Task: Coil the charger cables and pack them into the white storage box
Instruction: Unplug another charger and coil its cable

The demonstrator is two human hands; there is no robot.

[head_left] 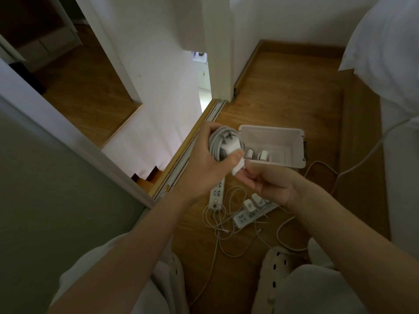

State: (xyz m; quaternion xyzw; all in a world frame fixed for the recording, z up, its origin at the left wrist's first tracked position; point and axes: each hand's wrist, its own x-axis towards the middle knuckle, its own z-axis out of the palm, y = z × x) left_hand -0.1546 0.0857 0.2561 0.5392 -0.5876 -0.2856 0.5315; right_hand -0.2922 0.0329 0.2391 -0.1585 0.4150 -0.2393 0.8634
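Pale-trousered knees and a cream slipper [278,264] fill the bottom of the head view, with both forearms reaching out over the wooden floor [283,98]. The left hand [207,159] is wrapped round a coiled cable [216,141], its thumb across the coil's white charger block [232,152]. The right hand [269,184] pinches the block's lower end, fingers curled.

Just beyond the hands the white storage box [299,152] stands open on the floor near the door track, with two small chargers [264,155] already inside. Thin loose cables [222,225] and two power strips [243,218] lie below the hands.

This coil looks finished. The next move is to lower it into the box's free side, keeping a firm grip so the loops do not spring apart.
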